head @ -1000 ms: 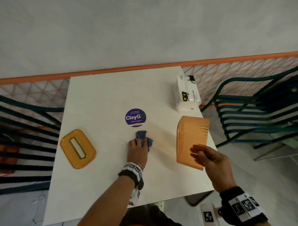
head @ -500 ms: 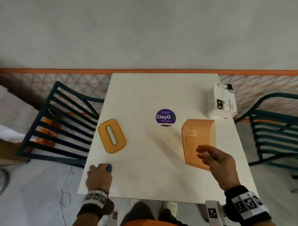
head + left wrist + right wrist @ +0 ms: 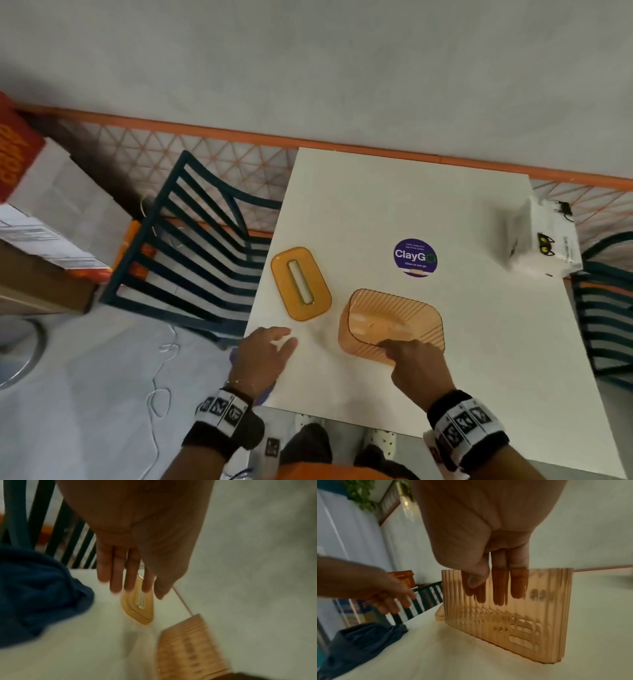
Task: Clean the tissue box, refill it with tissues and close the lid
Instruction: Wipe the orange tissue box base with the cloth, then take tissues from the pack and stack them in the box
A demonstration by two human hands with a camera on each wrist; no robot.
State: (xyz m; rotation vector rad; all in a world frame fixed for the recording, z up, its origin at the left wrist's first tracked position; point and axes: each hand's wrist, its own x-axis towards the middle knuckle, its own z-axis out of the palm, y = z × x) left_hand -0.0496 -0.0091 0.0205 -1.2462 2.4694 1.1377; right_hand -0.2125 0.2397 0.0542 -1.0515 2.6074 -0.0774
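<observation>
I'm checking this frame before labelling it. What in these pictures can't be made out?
- Blue cloth: in the head view the left hand covers nearly all of it.
- Tissue pack: small print too tiny, head view.
- Tissue box: markings blurred in the right wrist view.
- Right hand: fingertips hidden inside the box in the head view.

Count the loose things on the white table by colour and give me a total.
Orange: 2, the tissue box and its lid
White: 1, the tissue pack
Blue: 1, the cloth
Total: 4
</observation>
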